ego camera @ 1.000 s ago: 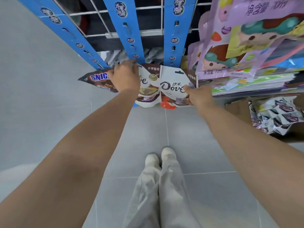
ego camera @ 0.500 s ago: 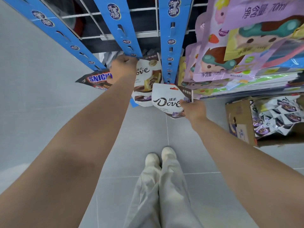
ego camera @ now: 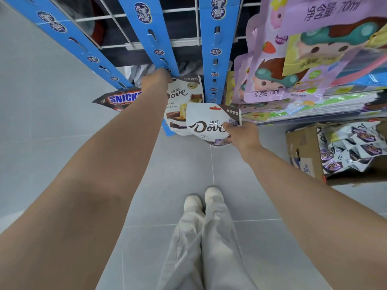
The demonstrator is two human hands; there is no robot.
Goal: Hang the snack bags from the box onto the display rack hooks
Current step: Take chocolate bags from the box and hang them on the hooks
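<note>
Our right hand [ego camera: 244, 136] pinches a white Dove bag [ego camera: 209, 123] by its right edge, thumb on the front, just below the blue strip [ego camera: 217, 59]. Our left hand [ego camera: 156, 80], at 11 o'clock from it, is closed at the top of a hung Dove bag [ego camera: 184, 95]. The box [ego camera: 303, 151] of bags sits at 3 o'clock.

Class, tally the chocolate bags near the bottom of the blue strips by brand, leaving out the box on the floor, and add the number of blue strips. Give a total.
Dove bags: 2 (hanging bag, bag held in the right hand)
Snickers bags: 1
Blue strips: 3 (left, middle, right)
Total: 6
</note>
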